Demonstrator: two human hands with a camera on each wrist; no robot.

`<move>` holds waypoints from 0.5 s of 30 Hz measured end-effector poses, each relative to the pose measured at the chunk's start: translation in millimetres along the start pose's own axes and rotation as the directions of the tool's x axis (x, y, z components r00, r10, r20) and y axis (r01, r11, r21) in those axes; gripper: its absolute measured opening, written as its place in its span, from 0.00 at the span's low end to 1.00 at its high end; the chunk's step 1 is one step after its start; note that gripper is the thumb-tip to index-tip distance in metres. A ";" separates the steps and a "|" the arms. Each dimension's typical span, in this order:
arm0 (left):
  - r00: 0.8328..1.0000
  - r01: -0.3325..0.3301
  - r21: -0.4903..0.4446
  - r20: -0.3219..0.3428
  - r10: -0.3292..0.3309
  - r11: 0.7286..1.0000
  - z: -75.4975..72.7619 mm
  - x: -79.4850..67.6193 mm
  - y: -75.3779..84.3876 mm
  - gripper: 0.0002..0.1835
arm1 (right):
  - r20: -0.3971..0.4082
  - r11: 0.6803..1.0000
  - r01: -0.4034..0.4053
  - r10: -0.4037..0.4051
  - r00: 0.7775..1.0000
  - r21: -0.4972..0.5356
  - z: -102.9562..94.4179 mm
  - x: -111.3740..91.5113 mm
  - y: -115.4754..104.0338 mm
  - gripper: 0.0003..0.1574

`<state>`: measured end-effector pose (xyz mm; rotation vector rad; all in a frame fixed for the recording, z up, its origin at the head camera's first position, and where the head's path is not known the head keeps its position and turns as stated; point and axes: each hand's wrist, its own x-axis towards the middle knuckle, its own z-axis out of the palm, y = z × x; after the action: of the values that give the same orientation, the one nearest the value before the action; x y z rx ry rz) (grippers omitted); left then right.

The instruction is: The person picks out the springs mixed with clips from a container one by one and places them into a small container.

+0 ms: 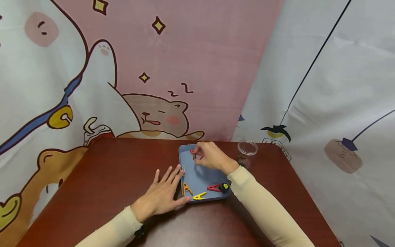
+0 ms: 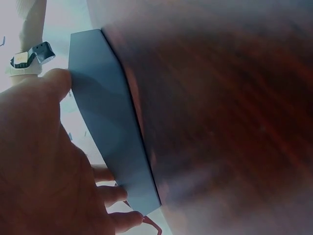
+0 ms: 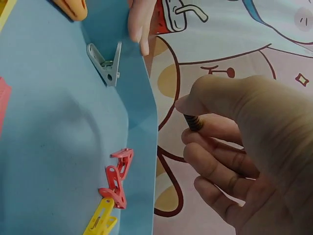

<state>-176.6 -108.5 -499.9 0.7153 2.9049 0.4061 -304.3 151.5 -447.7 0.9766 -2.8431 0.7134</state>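
Observation:
My right hand [image 1: 213, 156] pinches a small dark ribbed piece, apparently a screw [image 3: 193, 122], between thumb and fingers. It is over the far part of a shallow blue tray [image 1: 202, 175]. With its fingers spread, my left hand [image 1: 160, 197] rests against the tray's left side, the thumb at the near edge. Inside the tray lie an orange clip [image 1: 186, 188], a yellow clip [image 1: 199, 196] and a red clip [image 1: 213, 187] near the front. Along the side are a grey clip [image 3: 105, 66], pink clips [image 3: 115, 183] and another yellow clip [image 3: 99, 219].
Behind my right wrist stands a clear round jar [image 1: 247, 148], its lower part partly hidden; something dark shows inside. The tray sits on a dark reddish wooden table [image 1: 129, 168]. A cartoon-printed cloth [image 1: 197, 51] hangs behind the table.

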 end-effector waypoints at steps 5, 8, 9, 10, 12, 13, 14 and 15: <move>1.000 -0.008 -0.005 -0.001 0.008 1.000 -0.3 -0.4 -0.1 0.60 | -0.027 0.999 0.020 -0.021 0.999 -0.030 -3.9 -6.7 -1.4 0.16; 1.000 0.001 0.002 -0.009 -0.001 1.000 -0.3 -1.4 -0.9 0.61 | -0.043 0.999 0.042 -0.043 0.998 -0.033 -7.0 -9.9 -2.9 0.17; 1.000 0.005 0.004 -0.011 -0.005 1.000 -0.2 -1.7 -1.2 0.61 | -0.048 0.998 0.047 -0.049 0.998 -0.034 -8.4 -11.5 -3.5 0.17; 1.000 0.006 0.005 -0.012 -0.006 1.000 -0.2 -1.9 -1.3 0.61 | -0.056 0.998 0.049 -0.051 0.997 -0.031 -10.0 -13.5 -4.0 0.17; 1.000 0.004 0.002 -0.010 -0.004 1.000 -0.3 -1.9 -1.0 0.61 | -0.070 0.998 0.050 -0.052 0.996 -0.030 -13.0 -18.3 -4.5 0.17; 1.000 0.003 0.000 -0.008 -0.003 1.000 -0.3 -1.8 -0.7 0.61 | -0.076 0.998 0.048 -0.051 0.996 -0.029 -14.6 -21.0 -4.7 0.17; 1.000 0.000 -0.001 -0.008 0.000 1.000 -0.4 -1.6 -0.4 0.61 | -0.082 0.998 0.047 -0.049 0.995 -0.029 -16.4 -23.8 -4.8 0.17; 1.000 0.000 -0.003 -0.008 0.000 1.000 -0.6 -1.4 0.0 0.61 | -0.090 0.999 0.046 -0.048 0.995 -0.027 -18.1 -26.5 -4.9 0.17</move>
<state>-175.4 -109.3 -499.2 0.7156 2.9113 0.4136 -282.0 171.2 -434.7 0.9781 -2.7357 0.6976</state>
